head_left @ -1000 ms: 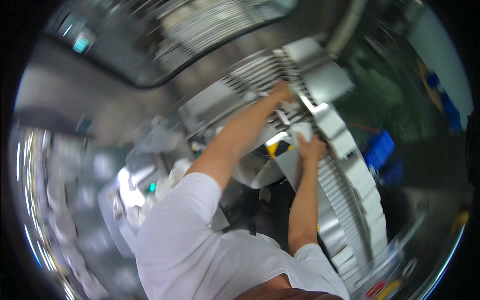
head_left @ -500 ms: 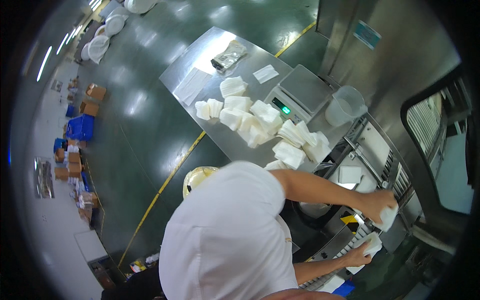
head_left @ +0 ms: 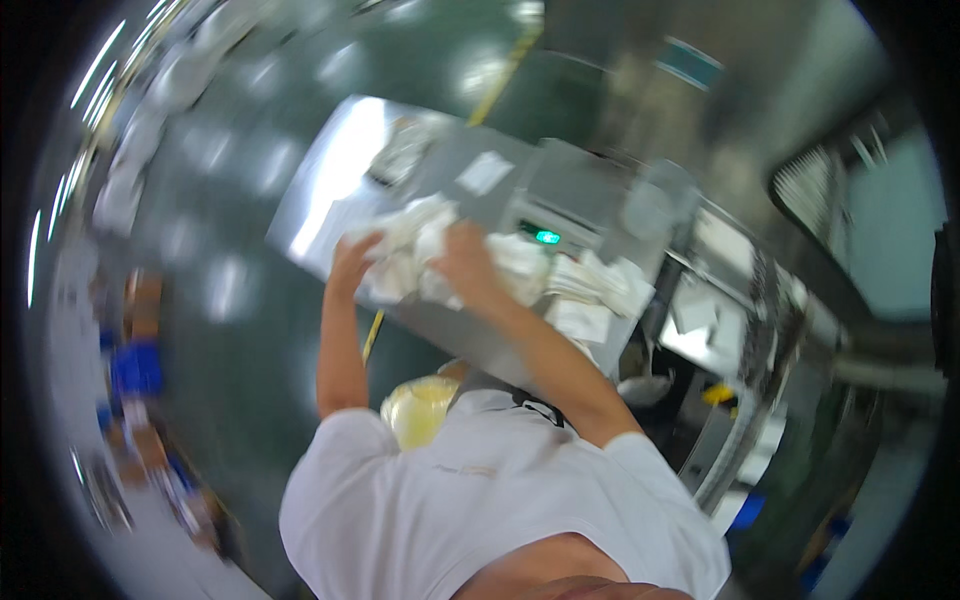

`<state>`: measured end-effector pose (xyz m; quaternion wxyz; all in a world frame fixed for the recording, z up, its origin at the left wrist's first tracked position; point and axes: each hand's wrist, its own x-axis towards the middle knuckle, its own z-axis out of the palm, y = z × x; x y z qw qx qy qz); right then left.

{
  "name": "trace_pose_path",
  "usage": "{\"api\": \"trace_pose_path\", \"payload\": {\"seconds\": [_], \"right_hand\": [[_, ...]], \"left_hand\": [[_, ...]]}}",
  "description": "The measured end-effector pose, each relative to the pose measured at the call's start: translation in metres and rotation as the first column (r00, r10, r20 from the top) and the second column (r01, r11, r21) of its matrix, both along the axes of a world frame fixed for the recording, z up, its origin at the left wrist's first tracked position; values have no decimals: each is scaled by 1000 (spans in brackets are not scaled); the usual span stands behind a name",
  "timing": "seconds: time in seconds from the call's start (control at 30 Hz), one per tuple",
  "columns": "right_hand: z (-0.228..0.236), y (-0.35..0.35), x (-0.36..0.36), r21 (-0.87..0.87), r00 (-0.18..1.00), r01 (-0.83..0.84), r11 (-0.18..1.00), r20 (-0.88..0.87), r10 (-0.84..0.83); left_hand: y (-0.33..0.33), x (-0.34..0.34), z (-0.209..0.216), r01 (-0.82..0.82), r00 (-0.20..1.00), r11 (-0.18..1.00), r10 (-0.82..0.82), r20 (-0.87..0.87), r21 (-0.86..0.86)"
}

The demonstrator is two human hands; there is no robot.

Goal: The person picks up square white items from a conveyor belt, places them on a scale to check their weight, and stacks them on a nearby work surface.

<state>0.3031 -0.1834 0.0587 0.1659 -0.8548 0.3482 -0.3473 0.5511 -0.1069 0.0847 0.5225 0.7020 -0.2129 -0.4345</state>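
Note:
Both of my hands are in the row of folded white sheets on the steel table, and motion smears them. My left hand is at the row's left end, its fingers curled on the edge of a white bundle. A short way to the right, my right hand bends its fingers over a soft white stack that lies between the two hands. Its fingertips are partly hidden. Several more folded stacks spread to the right, in front of a scale with a green lit display.
On the steel table lie a clear plastic bag and a flat white sheet. A translucent tub stands right of the scale. Machinery with a conveyor runs along the right. A yellow-wrapped round item is below the table edge.
Both hands have moved from the conveyor at the right, where each held white sheets, to the stacks on the table's left. My body and view have turned left with them.

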Motion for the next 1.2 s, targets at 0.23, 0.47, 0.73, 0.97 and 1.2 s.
{"api": "trace_pose_path", "payload": {"seconds": [0.23, 0.47, 0.73, 0.97, 1.2], "right_hand": [[72, 29, -67, -215, 984, -87, 973, 133, 117], [73, 141, -469, 644, 227, 727, 236, 98, -969], [-45, 163, -674, 132, -52, 987, -91, -276, -960], [-43, 113, -659, 259, -76, 930, -260, -558, -826], [-77, 173, -683, 464, -51, 866, -187, -289, -956]], "left_hand": [[13, 23, -37, 62, 992, 951, -93, 89, 303], [-32, -6, 14, 45, -342, 996, -57, 938, 77], [-143, -555, 70, 987, 125, 139, -328, 936, -83], [-139, -885, -31, 938, -347, -154, -421, 838, 311], [-120, -941, -77, 821, -560, -193, -461, 688, 538]]}}
